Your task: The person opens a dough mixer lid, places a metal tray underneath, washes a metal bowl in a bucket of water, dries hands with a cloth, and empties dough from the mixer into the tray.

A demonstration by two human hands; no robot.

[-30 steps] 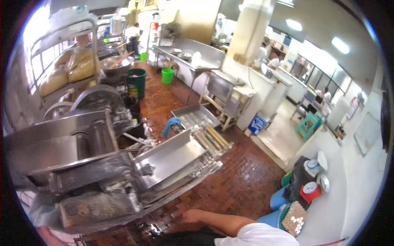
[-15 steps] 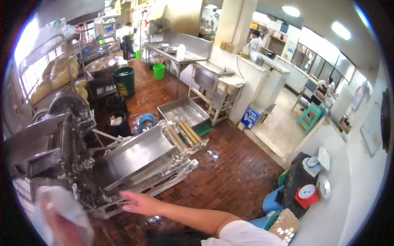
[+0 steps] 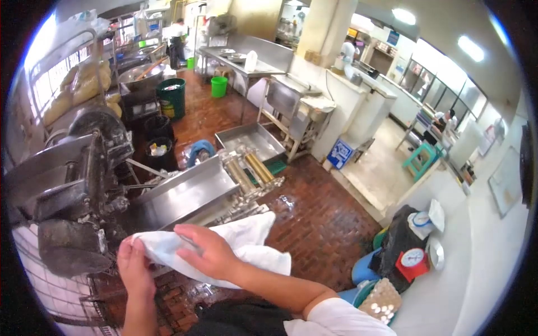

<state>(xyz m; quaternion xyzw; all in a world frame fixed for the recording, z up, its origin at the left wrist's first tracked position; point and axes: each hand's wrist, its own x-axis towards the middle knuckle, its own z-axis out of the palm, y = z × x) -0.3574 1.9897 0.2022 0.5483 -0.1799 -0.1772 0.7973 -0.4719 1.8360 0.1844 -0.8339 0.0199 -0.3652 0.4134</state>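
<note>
The left hand [image 3: 136, 270] pinches a white cloth's [image 3: 255, 234] end, the right hand [image 3: 212, 252] grips its middle, apparently supporting it before the steel trough's [image 3: 188, 191] near edge.

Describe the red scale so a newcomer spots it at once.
Start at the white wall, picture right. Beside it lies black sheeting; the red scale sits at the sheeting's wall side. Its red body sets it apart from the white-and-blue scale just above it in view.
</note>
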